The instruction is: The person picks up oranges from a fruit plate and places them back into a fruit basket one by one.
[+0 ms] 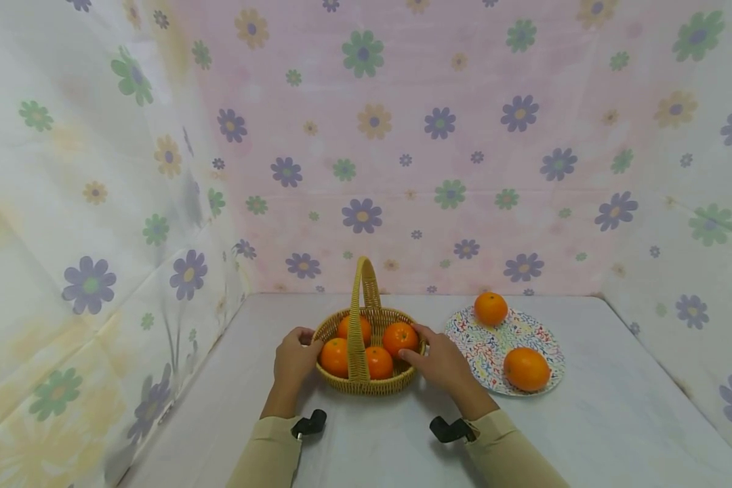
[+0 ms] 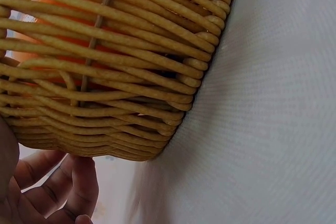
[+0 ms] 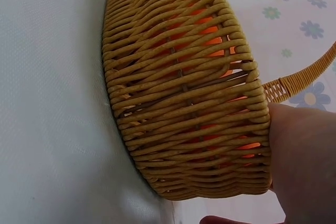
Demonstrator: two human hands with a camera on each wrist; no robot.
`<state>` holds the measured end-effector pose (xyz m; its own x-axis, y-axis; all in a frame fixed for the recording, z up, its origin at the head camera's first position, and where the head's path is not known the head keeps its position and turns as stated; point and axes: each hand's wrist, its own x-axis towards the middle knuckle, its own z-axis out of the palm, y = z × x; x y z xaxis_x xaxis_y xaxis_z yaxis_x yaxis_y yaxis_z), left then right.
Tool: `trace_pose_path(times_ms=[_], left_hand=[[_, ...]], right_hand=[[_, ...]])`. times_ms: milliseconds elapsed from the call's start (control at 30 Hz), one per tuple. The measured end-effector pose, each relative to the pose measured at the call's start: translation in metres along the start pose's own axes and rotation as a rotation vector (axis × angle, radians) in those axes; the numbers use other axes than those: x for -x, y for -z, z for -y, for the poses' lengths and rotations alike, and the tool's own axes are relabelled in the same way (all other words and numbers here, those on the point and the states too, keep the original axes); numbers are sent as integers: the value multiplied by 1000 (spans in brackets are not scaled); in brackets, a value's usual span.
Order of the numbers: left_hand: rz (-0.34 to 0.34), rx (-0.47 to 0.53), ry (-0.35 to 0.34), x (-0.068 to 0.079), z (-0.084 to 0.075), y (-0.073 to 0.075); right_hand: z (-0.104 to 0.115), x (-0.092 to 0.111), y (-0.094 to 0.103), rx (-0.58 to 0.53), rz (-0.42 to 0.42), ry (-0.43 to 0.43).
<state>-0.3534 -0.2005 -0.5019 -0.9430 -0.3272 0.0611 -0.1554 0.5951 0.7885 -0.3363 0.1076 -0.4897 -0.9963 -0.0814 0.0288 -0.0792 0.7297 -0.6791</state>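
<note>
A wicker basket [image 1: 373, 388] with a tall arched handle [image 1: 356, 318] stands on the white table, several oranges [image 1: 334, 357] inside it. My left hand [image 1: 294, 357] grips its left side, thumb at the rim; in the left wrist view, bent fingers [image 2: 81, 182] lie along the outer weave. On the opposite side my right hand [image 1: 444, 362] holds the rim, its thumb reaching over into the basket beside the right-hand orange [image 1: 399, 337]. The right wrist view has the woven wall [image 3: 184, 87] filling its middle, with most of the right fingers hidden behind it.
Right of the basket lies a round plate [image 1: 486, 352] with a multicoloured pattern, carrying one orange [image 1: 491, 309] at its back and another [image 1: 526, 369] at its front. Flowered cloth [image 1: 402, 135] hangs behind the table [image 1: 378, 440] and along both sides.
</note>
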Motion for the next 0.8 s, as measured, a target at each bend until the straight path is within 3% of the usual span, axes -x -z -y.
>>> trace_pose_path(times_ms=[233, 800], left_hand=[[0, 6, -4, 0, 0, 0], [-2, 12, -12, -1, 0, 0]], right_hand=[[0, 0, -1, 45, 26, -7], [6, 4, 16, 18, -24, 72]])
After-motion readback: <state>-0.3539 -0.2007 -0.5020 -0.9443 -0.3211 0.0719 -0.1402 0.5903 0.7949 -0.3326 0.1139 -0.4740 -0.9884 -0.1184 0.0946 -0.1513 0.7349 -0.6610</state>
